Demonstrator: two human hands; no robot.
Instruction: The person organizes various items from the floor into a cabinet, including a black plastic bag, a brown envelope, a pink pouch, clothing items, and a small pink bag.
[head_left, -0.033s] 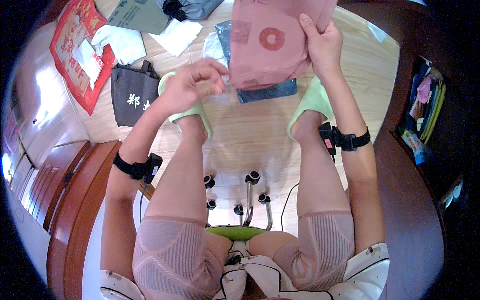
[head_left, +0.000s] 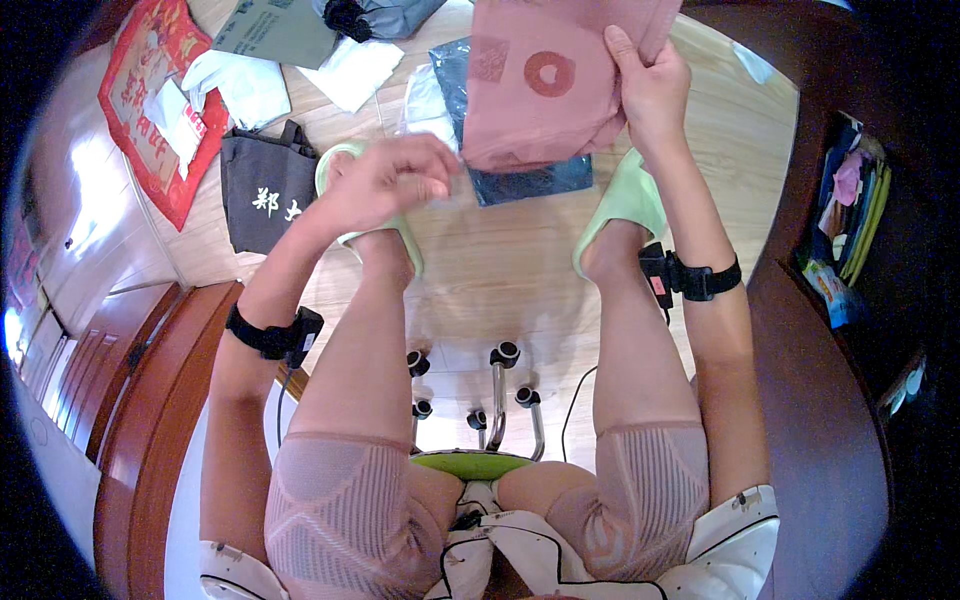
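My right hand (head_left: pixel 655 85) grips the right edge of a pink plastic bag (head_left: pixel 505 125), thumb lying on top. The bag is flat and slightly creased, with a red ring-shaped mark; its upper edge runs out of the picture. My left hand (head_left: pixel 395 180), blurred by motion, hovers beside the bag's lower left corner, apart from it. Its fingers are half curled, with a gap to the thumb and no held thing visible. Under the bag, on the floor, lies a dark blue plastic package (head_left: pixel 535 185), partly covered.
A dark grey cloth bag (head_left: pixel 250 215), white pieces (head_left: pixel 360 75), a grey-green bag (head_left: pixel 275 35) and a red printed bag (head_left: pixel 140 75) lie on the floor at left. My feet wear green slippers (head_left: pixel 630 205). Chair casters (head_left: pixel 503 353) are between my legs; filled shelving (head_left: pixel 850 215) stands right.
My left hand has drawn slightly left, away from the bag's corner. The pink bag and my right hand have shifted a little to the right.
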